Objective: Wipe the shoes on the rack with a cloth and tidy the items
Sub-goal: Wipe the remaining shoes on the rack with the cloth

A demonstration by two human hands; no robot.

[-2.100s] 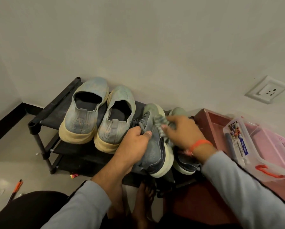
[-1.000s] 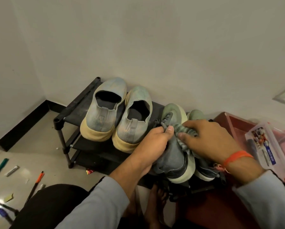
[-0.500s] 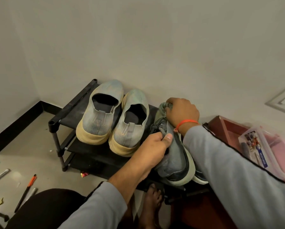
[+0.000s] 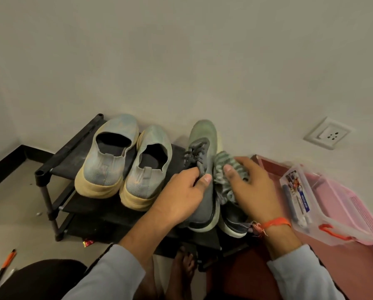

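Left hand (image 4: 181, 191) pinches the grey-green laced knit sneaker's (image 4: 201, 169) tongue at the black tiered shoe rack's (image 4: 57, 156) right end; right hand (image 4: 251, 187) presses the limp striped cloth (image 4: 222, 169) against it. Light, soft upper: probably best braced at the collar

The right hand (image 4: 249, 187) and cloth (image 4: 223, 176) hide most of the second grey shoe (image 4: 235, 221). The pink tray (image 4: 354, 204) runs off the right edge. The box (image 4: 300, 198) label is unreadable.
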